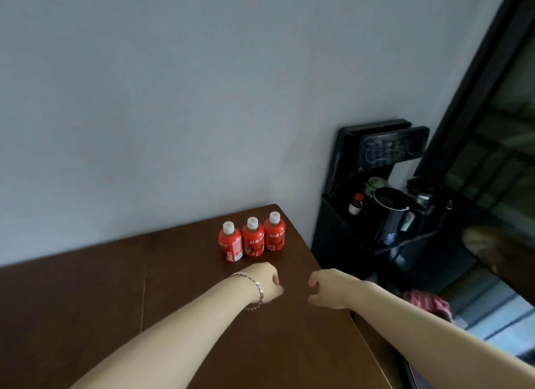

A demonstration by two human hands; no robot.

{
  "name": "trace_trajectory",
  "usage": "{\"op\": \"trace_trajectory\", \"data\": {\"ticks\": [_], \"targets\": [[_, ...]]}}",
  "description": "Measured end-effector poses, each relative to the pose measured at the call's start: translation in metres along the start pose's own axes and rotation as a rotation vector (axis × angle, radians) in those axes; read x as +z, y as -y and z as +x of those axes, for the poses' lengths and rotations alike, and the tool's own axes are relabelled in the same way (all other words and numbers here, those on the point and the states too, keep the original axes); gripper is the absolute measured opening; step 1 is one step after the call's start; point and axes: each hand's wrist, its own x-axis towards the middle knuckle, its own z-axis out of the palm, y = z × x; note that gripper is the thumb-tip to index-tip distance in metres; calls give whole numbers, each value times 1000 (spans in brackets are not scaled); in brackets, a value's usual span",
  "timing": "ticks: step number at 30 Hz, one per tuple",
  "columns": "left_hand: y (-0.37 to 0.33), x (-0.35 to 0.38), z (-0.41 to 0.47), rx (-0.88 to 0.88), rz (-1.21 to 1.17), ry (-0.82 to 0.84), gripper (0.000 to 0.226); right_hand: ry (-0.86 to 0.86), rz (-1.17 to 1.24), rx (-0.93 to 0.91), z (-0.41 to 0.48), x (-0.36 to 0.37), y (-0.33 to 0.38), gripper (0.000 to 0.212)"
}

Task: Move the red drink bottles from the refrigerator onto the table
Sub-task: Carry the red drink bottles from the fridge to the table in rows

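**Desk:** Where are the bottles sitting?

**Photographer:** Three red bottles (253,238) with white caps are standing upright in a tight row on the table (86,301). They are sitting just right of the frame's centre, near the table's far right corner and below the grey wall (173,99).

**Desk:** What are the hands doing?

**Photographer:** Both are reaching in from the bottom of the frame and hovering over the table, below the row. The left hand (266,283), wearing a bracelet (257,287) at the wrist, is curling its fingers in and holding nothing. It is hanging just below the bottles, not touching them. The right hand (327,288) is doing the same near the table's right edge, fingers curled and gripping nothing. The two hands are facing each other with a small gap between them.

**Desk:** Anything showing at the right?

**Photographer:** A black dispenser (376,145) is standing beside the table in the right middle of the frame and carrying a dark kettle (390,212). A dark glass door (506,128) is running along the right edge.
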Motion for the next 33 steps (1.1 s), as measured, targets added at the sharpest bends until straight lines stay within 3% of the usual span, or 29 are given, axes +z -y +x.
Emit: {"op": "trace_trajectory", "data": {"ticks": [8, 16, 22, 33], "targets": [[-120, 66, -84, 443, 260, 58, 28, -250, 185, 300, -170, 62, -75, 39], [-308, 207, -204, 910, 562, 170, 31, -375, 389, 802, -415, 178, -183, 35], [-452, 337, -353, 1238, 685, 215, 28, -433, 452, 1201, -644, 278, -233, 38], [-661, 535, -680, 1724, 688, 284, 31, -475, 510, 1689, -1030, 394, -280, 32]]}}
